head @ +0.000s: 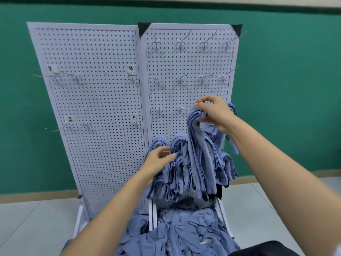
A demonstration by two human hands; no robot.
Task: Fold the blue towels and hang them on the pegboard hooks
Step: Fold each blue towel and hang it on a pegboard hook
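A folded blue towel (200, 159) is being pinched at its top by the right grip (212, 111), fingers curled, in front of the pegboard (186, 63). Hung towels (226, 163) below are being touched by the left grip (158, 157), fingers relaxed, holding nothing.

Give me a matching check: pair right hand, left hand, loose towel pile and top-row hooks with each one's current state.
1 right hand
2 left hand
3 loose towel pile
4 top-row hooks

a bare
b heaped below the pegboard
c pinching a folded towel
d straight fingers touching hung towels

Pairs: 1-c, 2-d, 3-b, 4-a
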